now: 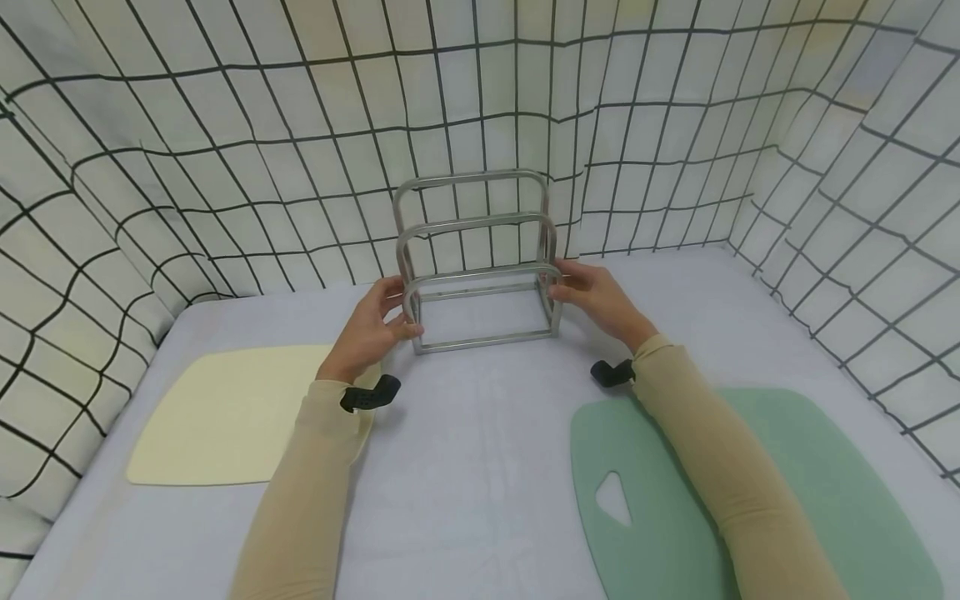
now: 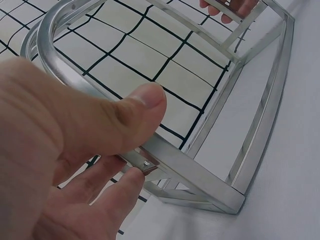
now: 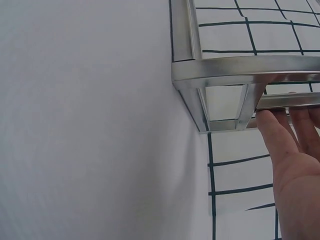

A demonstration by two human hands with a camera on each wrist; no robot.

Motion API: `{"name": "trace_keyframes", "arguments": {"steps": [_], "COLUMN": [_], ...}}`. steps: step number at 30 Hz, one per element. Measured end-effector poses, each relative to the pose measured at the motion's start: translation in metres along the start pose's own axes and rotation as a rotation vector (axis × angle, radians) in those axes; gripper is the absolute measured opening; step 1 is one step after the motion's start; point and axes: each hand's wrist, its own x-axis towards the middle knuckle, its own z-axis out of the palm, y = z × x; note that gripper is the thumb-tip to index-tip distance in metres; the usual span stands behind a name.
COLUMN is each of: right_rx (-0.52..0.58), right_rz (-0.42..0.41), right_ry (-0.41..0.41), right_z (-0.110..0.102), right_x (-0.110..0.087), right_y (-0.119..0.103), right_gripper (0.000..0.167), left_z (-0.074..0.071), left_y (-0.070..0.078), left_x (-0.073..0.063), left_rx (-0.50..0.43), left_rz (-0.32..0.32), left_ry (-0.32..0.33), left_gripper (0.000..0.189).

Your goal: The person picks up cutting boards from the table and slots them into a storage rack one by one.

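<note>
A silver metal rack (image 1: pixel 487 341) with three rounded arches stands upright on the white cloth, near the back of the table. My left hand (image 1: pixel 367 333) grips its left side low down; in the left wrist view the thumb (image 2: pixel 145 97) lies over a side bar and the fingers are underneath. On the opposite side my right hand (image 1: pixel 600 302) holds the rack, thumb toward the front arch. From the right wrist, its fingers (image 3: pixel 272 127) curl behind the side bars of the frame (image 3: pixel 215 70), their tips partly hidden.
A cream cutting board (image 1: pixel 225 417) lies flat at the left, partly under the left forearm. The green cutting board (image 1: pixel 675 500) with a handle hole lies at the right below the right forearm. Behind and beside the table hangs black-gridded white cloth (image 1: pixel 300 167).
</note>
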Motion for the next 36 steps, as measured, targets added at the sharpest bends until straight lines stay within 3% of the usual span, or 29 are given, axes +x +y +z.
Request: {"name": "trace_keyframes", "arguments": {"steps": [13, 36], "right_rx": [-0.002, -0.017], "right_rz": [-0.002, 0.021], "right_ry": [-0.018, -0.012], "right_z": [0.0006, -0.0001], "right_x": [-0.001, 0.0024], "right_y": [-0.002, 0.0021], "right_gripper": [0.069, 0.071], "left_z": [-0.0015, -0.0041], "left_y": [0.0006, 0.0023], "left_x": [-0.002, -0.0039], "left_rx": [-0.061, -0.078], "left_rz": [0.002, 0.005], "left_ry": [-0.016, -0.03], "left_gripper": [0.082, 0.08]}}
